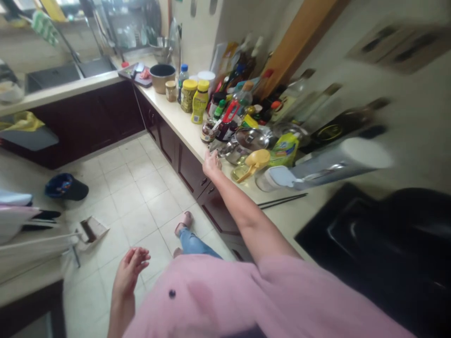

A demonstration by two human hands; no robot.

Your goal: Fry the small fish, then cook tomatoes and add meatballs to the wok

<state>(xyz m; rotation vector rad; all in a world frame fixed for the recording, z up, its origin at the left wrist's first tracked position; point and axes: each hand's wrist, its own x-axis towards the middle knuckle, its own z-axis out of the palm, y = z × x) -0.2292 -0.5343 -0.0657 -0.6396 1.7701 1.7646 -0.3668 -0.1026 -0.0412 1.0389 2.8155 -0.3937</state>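
Kitchen with a pale counter (186, 132) running from the sink (52, 79) to the stove (322, 225), above dark cabinets (188, 166) and a tiled floor (144, 178). The right hand (212, 163) reaches over the counter's front edge, fingers stretched forward and close together, just in front of a small jar (209, 132) with dark contents. Shiny metal lies at the fingertips; whether they touch or grip it cannot be told. The left hand (136, 264) hangs over the floor, fingers loosely curled and slightly parted; its forearm is cut by the lower border. Beside the jar, a pot lid (252, 138) partly covers what lies beneath, and an oil jug (246, 168) with a yellow handle stands nearer the wearer. The bottles (243, 58) along the wall overlap and blur, their labels unreadable. The stove is cropped at the right, its dark shapes hard to separate; the pink shirt (218, 300) hides most of the legs. A narrow counter strip borders the jar along the front edge; chopsticks (282, 201) lie closer to the stove. Tiles extend between the left hand and the cabinets, with a dustpan (95, 231) and bin (66, 187) toward the left.
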